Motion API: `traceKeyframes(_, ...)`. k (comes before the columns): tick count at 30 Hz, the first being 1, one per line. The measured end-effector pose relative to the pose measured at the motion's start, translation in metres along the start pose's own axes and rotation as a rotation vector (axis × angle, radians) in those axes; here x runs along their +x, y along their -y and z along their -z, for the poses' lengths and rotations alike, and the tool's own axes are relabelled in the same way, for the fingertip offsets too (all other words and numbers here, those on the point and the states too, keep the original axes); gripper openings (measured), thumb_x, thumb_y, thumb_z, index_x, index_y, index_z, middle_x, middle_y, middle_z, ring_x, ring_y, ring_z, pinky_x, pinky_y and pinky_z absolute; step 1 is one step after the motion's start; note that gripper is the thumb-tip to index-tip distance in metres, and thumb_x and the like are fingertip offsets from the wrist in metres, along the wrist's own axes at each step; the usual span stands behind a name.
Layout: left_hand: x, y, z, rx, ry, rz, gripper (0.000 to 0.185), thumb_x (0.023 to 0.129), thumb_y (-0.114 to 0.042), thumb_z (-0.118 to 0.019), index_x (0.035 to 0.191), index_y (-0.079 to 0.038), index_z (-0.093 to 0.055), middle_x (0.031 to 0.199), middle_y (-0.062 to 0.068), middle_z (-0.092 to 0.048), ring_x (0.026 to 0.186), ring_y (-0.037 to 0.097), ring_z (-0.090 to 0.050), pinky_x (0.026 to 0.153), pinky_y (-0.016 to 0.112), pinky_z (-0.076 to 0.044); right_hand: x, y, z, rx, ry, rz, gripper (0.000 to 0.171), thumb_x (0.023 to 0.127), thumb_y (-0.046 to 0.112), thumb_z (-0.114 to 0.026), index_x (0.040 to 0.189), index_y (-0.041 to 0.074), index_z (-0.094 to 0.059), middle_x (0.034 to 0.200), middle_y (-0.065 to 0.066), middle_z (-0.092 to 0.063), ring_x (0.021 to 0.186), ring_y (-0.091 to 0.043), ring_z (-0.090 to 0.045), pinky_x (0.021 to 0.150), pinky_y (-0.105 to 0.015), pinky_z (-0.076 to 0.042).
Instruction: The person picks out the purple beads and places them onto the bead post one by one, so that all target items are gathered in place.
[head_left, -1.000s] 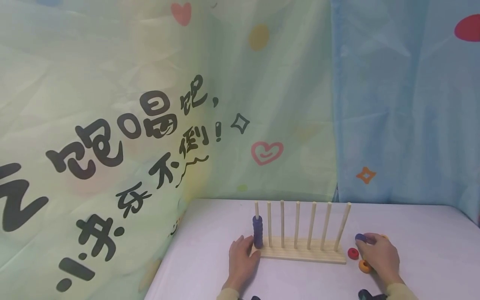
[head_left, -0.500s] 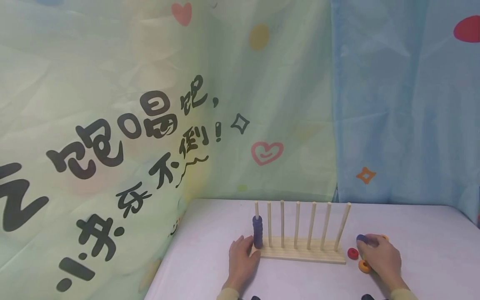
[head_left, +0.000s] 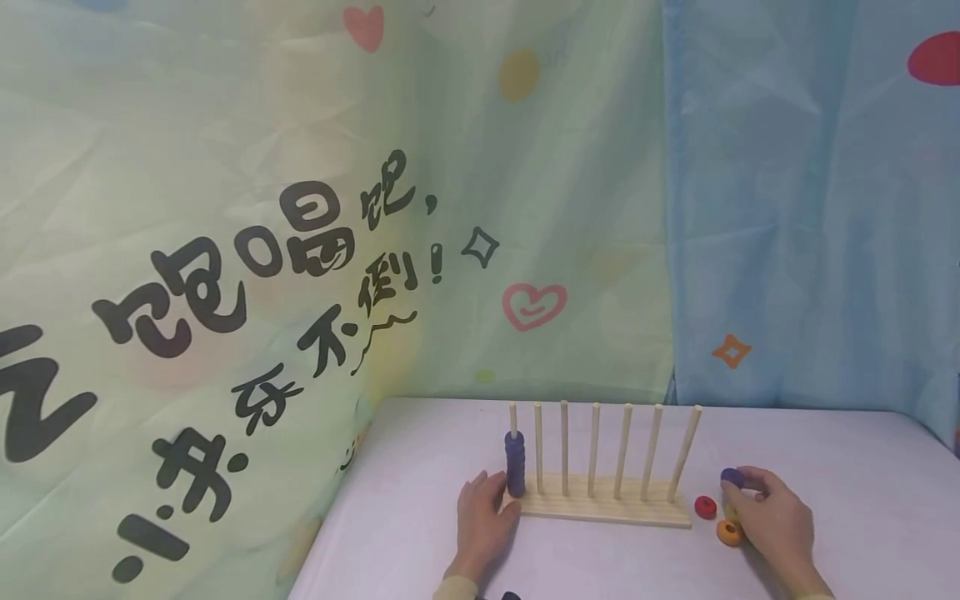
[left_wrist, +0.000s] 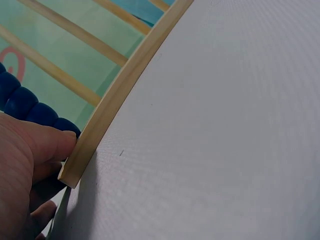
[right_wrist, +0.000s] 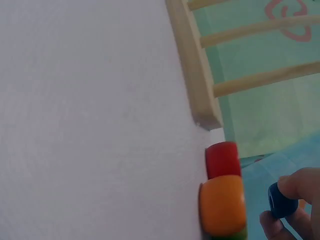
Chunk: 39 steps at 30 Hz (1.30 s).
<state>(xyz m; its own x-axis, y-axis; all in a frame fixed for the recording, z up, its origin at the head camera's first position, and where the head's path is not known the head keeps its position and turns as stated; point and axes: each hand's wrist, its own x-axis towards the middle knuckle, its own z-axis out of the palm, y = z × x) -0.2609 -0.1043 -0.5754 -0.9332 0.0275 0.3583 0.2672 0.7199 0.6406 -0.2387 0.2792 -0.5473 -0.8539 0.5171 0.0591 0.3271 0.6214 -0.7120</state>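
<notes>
A wooden peg rack point(head_left: 600, 504) with several upright pegs stands on the table. Its leftmost peg carries a stack of blue beads point(head_left: 515, 467); the other pegs are bare. My left hand point(head_left: 483, 518) grips the base's left end, thumb point(left_wrist: 57, 142) on top beside the lowest blue bead. To the right of the rack, my right hand point(head_left: 776, 512) pinches a single blue bead point(right_wrist: 282, 201) between thumb and fingers, raised off the table. Under and beside that hand lie a red bead point(head_left: 705, 507), an orange bead point(head_left: 729, 533) and a partly hidden green one point(right_wrist: 235, 234).
The white table point(head_left: 600, 567) reaches back to a printed curtain point(head_left: 540, 208) behind the rack. Another curtain wall point(head_left: 187, 333) runs along the left side. A small dark object point(head_left: 512, 596) shows at the bottom edge near the left wrist.
My right hand has shifted a little to the right with the blue bead, uncovering more of the beads below it. The left hand and the rack have stayed put.
</notes>
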Motion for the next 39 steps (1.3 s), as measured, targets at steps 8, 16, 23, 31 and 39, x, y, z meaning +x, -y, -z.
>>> traceKeyframes(8,0.000,-0.002,0.001,-0.006,0.001,0.015,0.041,0.076,-0.020,-0.066,0.115,-0.011,-0.061,0.117,0.003,-0.061,0.122,0.031,-0.043,0.108,0.051,-0.019,-0.014,0.017,0.010,0.042,0.042,-0.043,0.060,0.085,0.046,-0.055,0.125,0.003,-0.047,0.119,-0.022,-0.053,0.108,-0.041,-0.041,0.082,-0.054,-0.040)
traceKeyframes(16,0.000,-0.002,0.000,-0.004,0.000,0.006,0.041,0.076,-0.021,-0.066,0.115,-0.011,-0.061,0.117,0.004,-0.061,0.122,0.031,-0.043,0.107,0.051,-0.019,-0.032,0.024,0.016,0.046,0.048,-0.003,0.061,0.080,0.052,-0.058,0.122,0.008,-0.052,0.112,-0.018,-0.058,0.103,-0.033,-0.043,0.065,-0.037,-0.038)
traceKeyframes(23,0.000,0.000,-0.002,-0.001,-0.011,0.000,0.041,0.075,-0.021,-0.066,0.115,-0.011,-0.061,0.116,0.003,-0.062,0.122,0.031,-0.044,0.107,0.051,-0.019,-0.048,0.036,0.014,0.049,0.097,0.022,0.059,0.079,0.046,-0.063,0.122,0.009,-0.051,0.112,-0.018,-0.058,0.098,-0.032,-0.046,0.066,-0.037,-0.046)
traceKeyframes(31,-0.001,0.000,0.000,-0.002,-0.002,0.004,0.041,0.076,-0.021,-0.066,0.116,-0.011,-0.060,0.117,0.004,-0.061,0.122,0.031,-0.043,0.108,0.051,-0.019,-0.064,0.039,0.004,0.048,0.041,0.066,0.049,0.077,0.041,-0.067,0.114,0.011,-0.057,0.097,-0.011,-0.062,0.074,-0.023,-0.053,0.057,-0.032,-0.044)
traceKeyframes(39,-0.002,0.002,0.001,0.006,-0.005,-0.013,0.041,0.076,-0.020,-0.065,0.116,-0.010,-0.060,0.116,0.005,-0.062,0.122,0.032,-0.044,0.108,0.051,-0.019,-0.080,0.042,-0.014,0.062,0.061,0.144,0.045,0.074,0.044,-0.069,0.108,0.015,-0.061,0.092,-0.006,-0.066,0.081,-0.024,-0.057,0.063,-0.033,-0.045)
